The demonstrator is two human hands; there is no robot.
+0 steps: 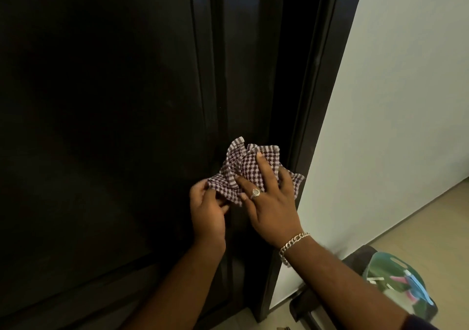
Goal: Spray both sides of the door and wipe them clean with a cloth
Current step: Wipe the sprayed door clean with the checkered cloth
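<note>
A dark, almost black door [101, 126] fills the left and middle of the head view, its right edge meeting the dark frame [317, 101]. A crumpled checked cloth [243, 169], purple and white, lies against the door near that edge. My right hand [269, 202], with a ring and a chain bracelet, lies over the cloth with fingers spread on it. My left hand [208, 213] pinches the cloth's lower left corner. No spray bottle is clearly visible.
A white wall [393, 101] runs to the right of the frame, with beige floor [431, 228] below it. At the lower right stands a green bin [396, 281] holding scraps, beside a dark object near the floor.
</note>
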